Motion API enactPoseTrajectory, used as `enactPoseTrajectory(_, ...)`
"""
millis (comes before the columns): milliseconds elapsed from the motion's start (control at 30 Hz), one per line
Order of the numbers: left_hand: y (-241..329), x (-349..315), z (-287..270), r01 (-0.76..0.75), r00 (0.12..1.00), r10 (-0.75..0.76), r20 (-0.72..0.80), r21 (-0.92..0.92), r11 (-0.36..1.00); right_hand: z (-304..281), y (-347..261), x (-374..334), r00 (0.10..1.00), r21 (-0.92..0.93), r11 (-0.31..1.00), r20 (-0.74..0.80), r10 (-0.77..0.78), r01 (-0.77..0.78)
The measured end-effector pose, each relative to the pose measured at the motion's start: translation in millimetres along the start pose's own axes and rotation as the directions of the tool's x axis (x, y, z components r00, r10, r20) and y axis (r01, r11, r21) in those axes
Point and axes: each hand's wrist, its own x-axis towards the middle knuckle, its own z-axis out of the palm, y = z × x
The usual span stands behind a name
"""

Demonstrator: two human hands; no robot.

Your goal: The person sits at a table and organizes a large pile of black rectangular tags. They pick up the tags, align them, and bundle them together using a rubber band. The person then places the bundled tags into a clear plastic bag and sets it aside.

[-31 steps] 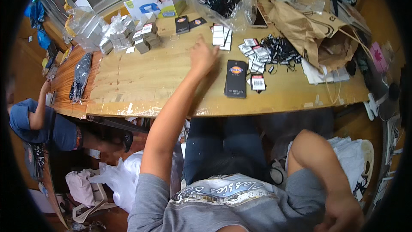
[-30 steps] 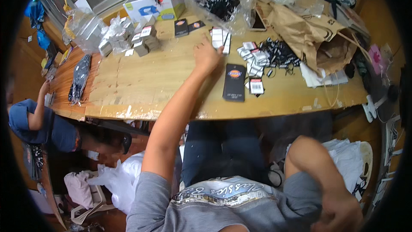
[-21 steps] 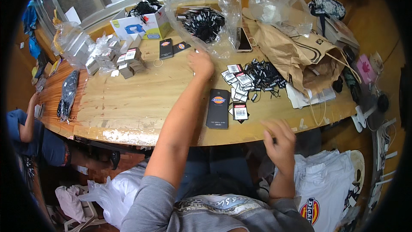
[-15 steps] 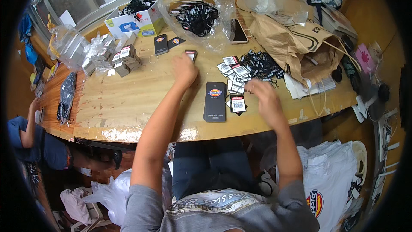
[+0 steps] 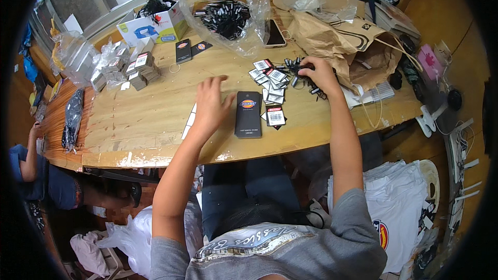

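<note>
My left hand point(image 5: 210, 101) hovers over the table with its fingers spread, holding nothing. A white card point(image 5: 190, 121) lies partly hidden beside its wrist. Just right of that hand is a stack of long black hang tags point(image 5: 248, 122), lying flat. Past the stack, several small white labels with red tops point(image 5: 275, 116) lie overlapped in a loose row. My right hand point(image 5: 319, 74) reaches into a heap of black tag strings point(image 5: 294, 66), thumb and fingers pinched on some of them. The hand hides part of the heap.
A clear plastic bag point(image 5: 259, 36) of black strings stands at the back, beside a phone point(image 5: 274, 35). A brown paper bag point(image 5: 332, 39) lies at right. Bundled tags point(image 5: 142, 67) and a white box point(image 5: 150, 28) sit back left. Another person's arm point(image 5: 30, 150) shows far left.
My left hand has drawn nearer to me and opened, with the white card now beside its wrist. My right hand has moved away from me, from beside the labels into the black strings.
</note>
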Motion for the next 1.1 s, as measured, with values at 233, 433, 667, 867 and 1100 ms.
enactPoseTrajectory(233,48,62,90,0.049,0.993,-0.052,0.106,0.025,0.998,-7,-9,-10,0.957,-0.556,0.823,-0.286,-0.056,-0.118)
enactPoseTrajectory(433,41,57,102,-0.067,0.938,-0.001,0.346,0.183,0.981,5,-9,-15,0.984,-0.664,0.744,-0.168,-0.059,-0.069)
enactPoseTrajectory(667,11,26,57,-0.085,0.913,0.027,0.407,0.126,0.988,10,-19,-17,0.981,-0.697,0.715,-0.170,-0.090,-0.055)
enactPoseTrajectory(867,-15,35,6,0.066,0.944,0.053,0.326,-0.343,0.937,42,-35,-17,0.915,-0.555,0.741,0.105,-0.389,0.378)
enactPoseTrajectory(1100,-33,-23,-51,-0.097,0.792,-0.020,0.610,0.159,0.982,21,-35,-9,0.942,-0.653,0.755,-0.211,-0.261,0.063)
